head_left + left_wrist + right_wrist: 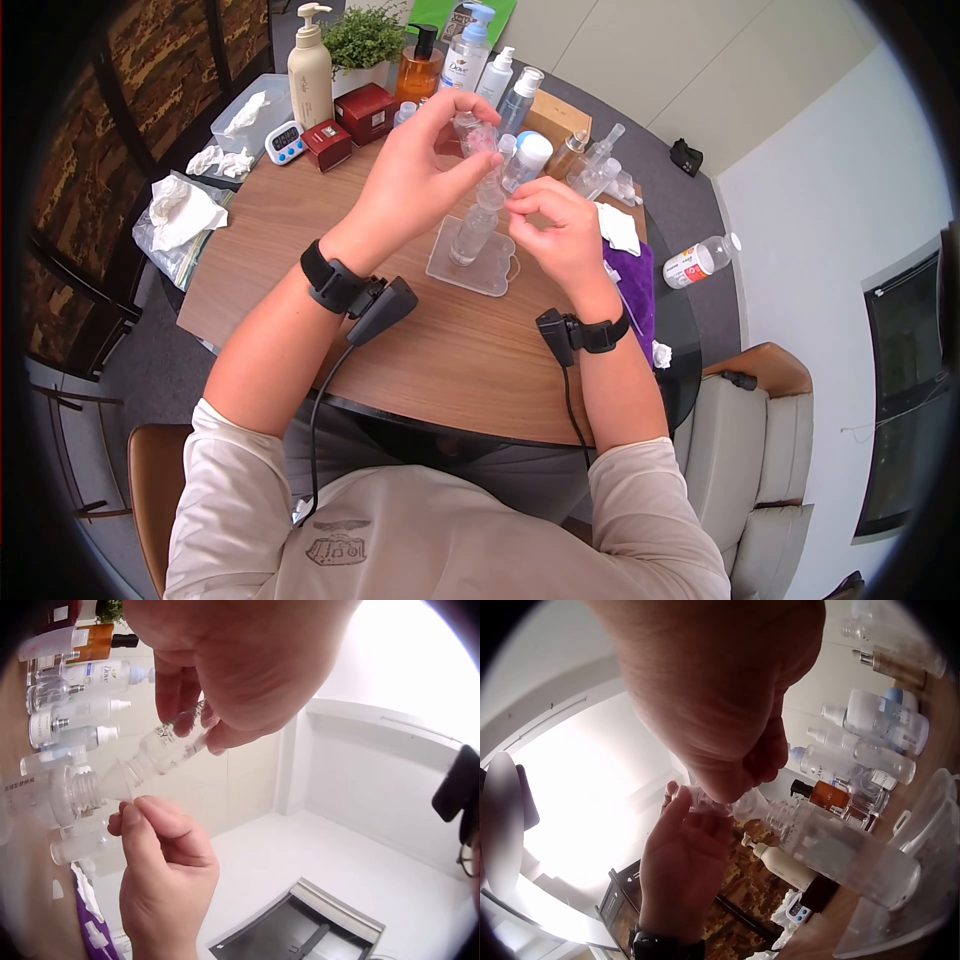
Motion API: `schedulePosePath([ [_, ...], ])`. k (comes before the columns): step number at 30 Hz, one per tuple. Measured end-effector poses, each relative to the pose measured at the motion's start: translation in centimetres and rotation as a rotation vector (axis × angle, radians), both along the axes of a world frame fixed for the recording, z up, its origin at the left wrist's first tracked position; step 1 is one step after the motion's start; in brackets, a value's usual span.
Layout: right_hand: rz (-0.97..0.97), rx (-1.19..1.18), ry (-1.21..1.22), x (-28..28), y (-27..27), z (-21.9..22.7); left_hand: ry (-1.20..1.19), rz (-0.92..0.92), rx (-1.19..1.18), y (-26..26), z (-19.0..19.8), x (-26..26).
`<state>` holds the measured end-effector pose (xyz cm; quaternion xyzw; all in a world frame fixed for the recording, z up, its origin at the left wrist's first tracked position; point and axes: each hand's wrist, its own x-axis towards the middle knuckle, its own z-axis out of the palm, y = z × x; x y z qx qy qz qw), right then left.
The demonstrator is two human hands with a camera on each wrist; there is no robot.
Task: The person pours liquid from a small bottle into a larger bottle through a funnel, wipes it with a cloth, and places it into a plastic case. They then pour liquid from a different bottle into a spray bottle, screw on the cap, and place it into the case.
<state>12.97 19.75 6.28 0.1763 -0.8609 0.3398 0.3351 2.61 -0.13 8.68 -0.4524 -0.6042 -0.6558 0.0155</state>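
A small clear bottle [166, 747] is tipped neck-down in my left hand [425, 175], its mouth at a clear funnel [116, 784]. The funnel sits in the neck of a larger clear bottle [472, 238], which stands upright on a clear tray [490, 285]. My right hand [560, 225] pinches the funnel's rim between thumb and fingertips. In the right wrist view the large bottle [855, 855] holds some clear liquid, and my right hand [727, 712] partly hides the funnel.
Behind the hands stand several pump bottles [465, 60], red boxes [327, 145] and a plant [362, 40]. A white timer [285, 143] and crumpled tissues [237, 163] lie at the left. A purple cloth [632, 290] hangs over the right edge.
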Motion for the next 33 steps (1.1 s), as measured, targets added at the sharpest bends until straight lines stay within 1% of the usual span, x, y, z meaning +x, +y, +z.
schedulePosePath([
  [2, 0.006, 0.003, 0.007, 0.0, 0.0, 0.0, -0.006, 0.001, 0.004, 0.0, 0.1, 0.1],
  [4, 0.006, 0.009, -0.002, 0.0, 0.0, 0.0, 0.122, 0.054, -0.004, -0.2, 0.2, 0.6],
  [5, 0.006, 0.008, -0.002, 0.0, -0.1, 0.0, 0.122, 0.054, -0.004, -0.2, 0.1, 0.5],
  [7, 0.004, -0.001, 0.004, 0.1, -0.1, 0.1, 0.012, 0.014, 0.007, 0.0, -0.3, 0.2],
  [8, 0.003, -0.001, 0.003, 0.2, -0.1, 0.1, 0.011, 0.014, 0.008, 0.0, -0.4, 0.2],
  [11, 0.003, 0.006, 0.010, 0.1, -0.2, 0.2, -0.019, 0.043, 0.027, -0.1, -0.4, 0.2],
  [13, -0.005, -0.001, 0.010, 0.1, -0.2, 0.2, -0.154, 0.064, 0.130, -0.1, -0.5, 0.1],
  [17, -0.011, -0.005, 0.008, 0.1, -0.1, 0.2, -0.202, 0.083, 0.112, -1.3, -1.0, -0.9],
  [19, -0.019, -0.003, 0.002, 0.1, 0.0, 0.2, -0.104, 0.122, -0.127, -2.1, -1.9, -1.6],
  [23, -0.019, -0.014, 0.005, 0.1, -0.2, 0.2, -0.166, 0.064, -0.199, -3.4, -2.4, -1.4],
  [25, -0.018, -0.006, 0.026, 0.1, -0.2, 0.2, -0.153, 0.043, -0.375, -4.1, -2.3, -1.1],
  [29, -0.027, -0.004, 0.017, 0.2, -0.3, 0.3, -0.216, -0.015, -0.402, -4.4, -4.2, -2.2],
  [31, -0.029, -0.014, 0.018, 0.2, -0.3, 0.3, -0.386, -0.001, -0.229, -4.3, -4.7, -2.9],
  [33, -0.026, -0.010, 0.030, 0.1, -0.2, 0.2, -0.398, -0.020, -0.248, -4.3, -4.8, -3.3],
])
